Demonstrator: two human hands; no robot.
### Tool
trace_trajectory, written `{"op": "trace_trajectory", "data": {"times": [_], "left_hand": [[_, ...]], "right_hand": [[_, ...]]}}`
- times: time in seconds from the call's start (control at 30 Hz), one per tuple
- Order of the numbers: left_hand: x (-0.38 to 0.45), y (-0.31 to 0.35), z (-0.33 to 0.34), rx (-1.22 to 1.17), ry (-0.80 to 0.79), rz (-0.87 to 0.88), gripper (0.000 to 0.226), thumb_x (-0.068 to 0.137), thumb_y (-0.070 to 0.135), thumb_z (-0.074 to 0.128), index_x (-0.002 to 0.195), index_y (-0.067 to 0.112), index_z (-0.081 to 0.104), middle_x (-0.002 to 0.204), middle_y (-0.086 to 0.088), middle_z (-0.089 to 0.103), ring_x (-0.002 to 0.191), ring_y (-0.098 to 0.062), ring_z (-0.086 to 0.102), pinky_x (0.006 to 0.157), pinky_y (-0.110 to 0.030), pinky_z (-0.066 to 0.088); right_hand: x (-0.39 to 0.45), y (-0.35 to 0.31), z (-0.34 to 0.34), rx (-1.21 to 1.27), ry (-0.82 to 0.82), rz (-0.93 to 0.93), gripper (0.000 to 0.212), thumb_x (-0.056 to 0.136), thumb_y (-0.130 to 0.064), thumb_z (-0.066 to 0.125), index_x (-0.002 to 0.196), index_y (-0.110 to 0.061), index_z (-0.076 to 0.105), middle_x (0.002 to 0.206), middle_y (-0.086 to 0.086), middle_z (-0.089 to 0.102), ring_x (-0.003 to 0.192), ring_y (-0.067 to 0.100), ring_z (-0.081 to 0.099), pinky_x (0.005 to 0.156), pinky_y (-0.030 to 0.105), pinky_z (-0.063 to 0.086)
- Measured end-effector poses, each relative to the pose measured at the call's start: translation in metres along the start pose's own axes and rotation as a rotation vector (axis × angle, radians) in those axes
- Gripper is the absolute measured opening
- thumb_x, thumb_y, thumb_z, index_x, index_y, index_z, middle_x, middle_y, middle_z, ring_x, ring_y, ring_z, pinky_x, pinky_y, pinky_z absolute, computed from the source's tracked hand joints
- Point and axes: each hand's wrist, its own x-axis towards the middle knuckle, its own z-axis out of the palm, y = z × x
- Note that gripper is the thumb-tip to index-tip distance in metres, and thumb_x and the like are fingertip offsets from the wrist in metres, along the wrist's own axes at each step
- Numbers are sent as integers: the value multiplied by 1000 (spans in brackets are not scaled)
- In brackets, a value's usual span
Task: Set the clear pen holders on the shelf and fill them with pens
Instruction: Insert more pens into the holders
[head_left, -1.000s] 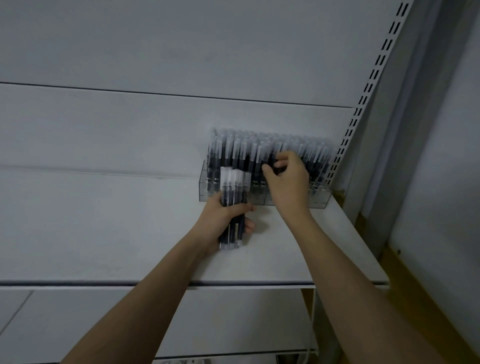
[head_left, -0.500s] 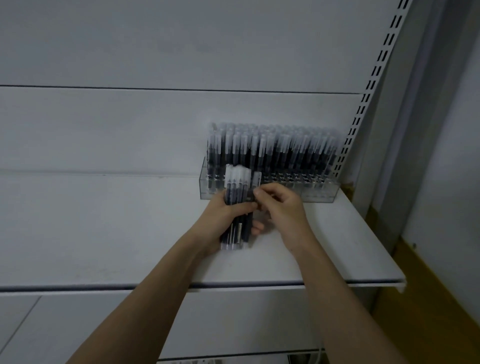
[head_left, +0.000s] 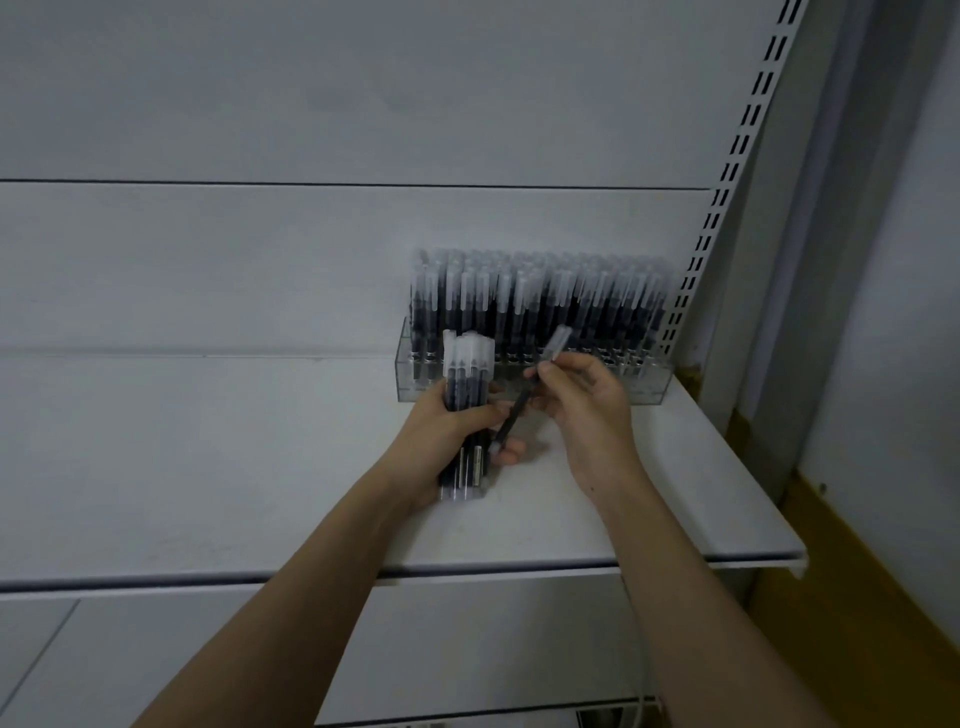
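My right hand (head_left: 582, 400) has just pulled one black pen (head_left: 524, 397) free of the bundle of pens (head_left: 465, 410); half a second ago its fingers were still pinching at the bundle's top. Now it pinches that pen alone, tilted, with its clear cap up toward the clear pen holder (head_left: 535, 384). I judge the next move is dropping it into a free slot. My left hand (head_left: 447, 441) is wrapped round the bundle, upright, just in front of the holder's left end.

The holder sits at the back of the shelf (head_left: 208, 467), hard against the back panel, its right end just beside the slotted upright (head_left: 727, 171). It looks nearly full, and I cannot tell which slots are open. Left of the holder the shelf is bare; right of it the shelf edge comes soon, with little room to swing.
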Motion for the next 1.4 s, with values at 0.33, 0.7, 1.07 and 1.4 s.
{"op": "trace_trajectory", "data": {"times": [0.33,0.7,1.07,1.4], "left_hand": [[2,-1,-2,-47,-8,9,23,92,-6,59,110,3,48,95,-16,72,62,-31,70,58,-35,59],[5,-1,-5,-90,7,-12,23,92,-5,60,110,3,49,95,-15,73,63,-30,70,60,-35,61],[2,0,-3,-56,4,-9,22,90,-6,61,108,2,51,91,-16,71,63,-30,69,58,-35,60],[-6,4,4,-9,-18,-6,23,93,-7,55,115,-2,54,75,-15,70,59,-26,69,52,-31,58]], "right_hand": [[43,-62,6,-462,112,-451,19,91,-16,70,105,-20,59,89,-2,69,84,7,68,79,28,59],[59,-49,10,-729,18,-515,15,93,-13,66,103,-19,56,85,-9,61,78,1,60,68,10,48],[42,-21,2,-836,100,-474,23,91,-15,68,111,-13,57,92,-4,58,76,6,55,71,20,48],[-18,1,10,-314,-257,84,14,99,-25,57,101,-14,67,78,4,64,56,11,57,49,22,49]]}}
